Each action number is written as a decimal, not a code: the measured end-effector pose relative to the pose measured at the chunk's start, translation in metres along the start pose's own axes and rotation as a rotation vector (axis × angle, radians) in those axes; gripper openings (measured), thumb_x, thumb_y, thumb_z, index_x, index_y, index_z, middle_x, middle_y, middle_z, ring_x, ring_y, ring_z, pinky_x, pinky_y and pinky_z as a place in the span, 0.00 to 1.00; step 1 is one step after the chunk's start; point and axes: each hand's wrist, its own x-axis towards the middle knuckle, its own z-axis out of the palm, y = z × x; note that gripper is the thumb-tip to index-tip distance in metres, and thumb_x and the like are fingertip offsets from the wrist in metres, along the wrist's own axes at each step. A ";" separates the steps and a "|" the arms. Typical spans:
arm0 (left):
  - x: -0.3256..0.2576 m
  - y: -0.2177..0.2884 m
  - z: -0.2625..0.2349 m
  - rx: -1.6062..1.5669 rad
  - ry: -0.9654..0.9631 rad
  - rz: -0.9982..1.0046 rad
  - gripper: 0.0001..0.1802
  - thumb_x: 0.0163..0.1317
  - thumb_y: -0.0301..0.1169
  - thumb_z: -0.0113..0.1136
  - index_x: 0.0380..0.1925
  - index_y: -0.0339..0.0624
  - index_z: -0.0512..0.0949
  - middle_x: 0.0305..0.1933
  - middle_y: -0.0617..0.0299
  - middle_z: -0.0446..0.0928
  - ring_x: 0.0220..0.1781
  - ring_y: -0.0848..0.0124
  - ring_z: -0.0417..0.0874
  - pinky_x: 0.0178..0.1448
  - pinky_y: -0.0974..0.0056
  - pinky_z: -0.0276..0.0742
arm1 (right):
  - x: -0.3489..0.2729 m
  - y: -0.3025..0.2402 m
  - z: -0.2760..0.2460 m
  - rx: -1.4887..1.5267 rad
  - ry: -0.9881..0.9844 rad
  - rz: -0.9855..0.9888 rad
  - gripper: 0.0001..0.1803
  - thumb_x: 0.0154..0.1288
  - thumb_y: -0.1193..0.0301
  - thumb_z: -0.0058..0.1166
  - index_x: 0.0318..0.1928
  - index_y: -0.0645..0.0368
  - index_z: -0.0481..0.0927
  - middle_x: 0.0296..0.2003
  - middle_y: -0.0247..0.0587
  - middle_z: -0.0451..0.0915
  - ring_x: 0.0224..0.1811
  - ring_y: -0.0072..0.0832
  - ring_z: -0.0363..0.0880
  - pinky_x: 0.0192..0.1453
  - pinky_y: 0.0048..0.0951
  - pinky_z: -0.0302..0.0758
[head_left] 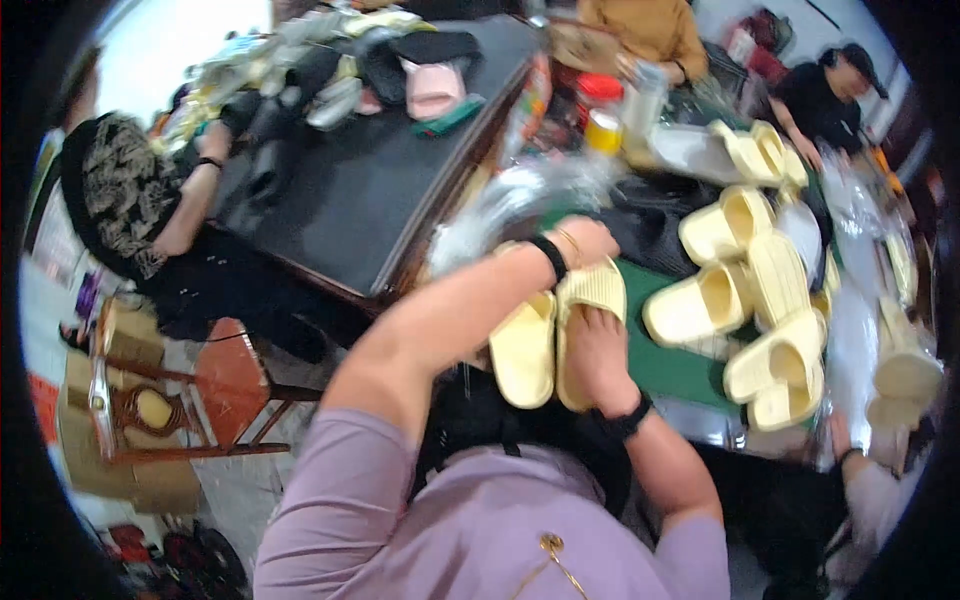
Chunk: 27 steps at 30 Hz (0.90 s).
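Observation:
A pair of pale yellow slippers lies side by side in front of me, the left slipper (pixel 524 360) and the right slipper (pixel 594 284), toes pointing away. My right hand (pixel 597 360) grips the right slipper, its fingers tucked under the strap and partly hidden. My left hand (pixel 585 241) reaches across above the toes, fingers curled; whatever they hold is hidden from view. Close by it, a clear plastic bag (pixel 520 195) is smeared by motion. More yellow slippers (pixel 700 305) lie to the right on the green table surface (pixel 672 372).
A dark table (pixel 350 190) at the left carries piled footwear, with a person in a patterned hat (pixel 115 190) beside it. Red and yellow containers (pixel 602 110) stand ahead. Other people work at the far side and right. A wooden chair (pixel 230 385) stands at the lower left.

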 end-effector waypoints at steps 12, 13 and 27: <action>0.011 0.014 0.010 0.095 -0.040 -0.153 0.11 0.62 0.30 0.57 0.40 0.44 0.88 0.45 0.52 0.85 0.47 0.55 0.87 0.47 0.54 0.84 | -0.004 0.006 0.010 -0.018 -0.021 -0.027 0.28 0.62 0.68 0.50 0.62 0.64 0.72 0.58 0.47 0.73 0.61 0.44 0.69 0.65 0.46 0.65; 0.013 0.016 0.009 0.076 -0.075 -0.179 0.11 0.62 0.30 0.57 0.39 0.44 0.88 0.45 0.53 0.86 0.47 0.56 0.87 0.47 0.54 0.84 | -0.004 0.007 0.011 -0.027 -0.010 -0.035 0.28 0.61 0.68 0.50 0.62 0.64 0.73 0.58 0.47 0.73 0.61 0.44 0.69 0.65 0.46 0.64; -0.037 0.011 -0.003 -0.009 0.355 -0.217 0.07 0.57 0.31 0.57 0.28 0.43 0.83 0.28 0.54 0.83 0.35 0.56 0.87 0.39 0.54 0.82 | -0.001 0.015 -0.049 0.537 0.126 0.176 0.15 0.61 0.79 0.53 0.49 0.64 0.79 0.43 0.50 0.81 0.44 0.43 0.81 0.49 0.38 0.77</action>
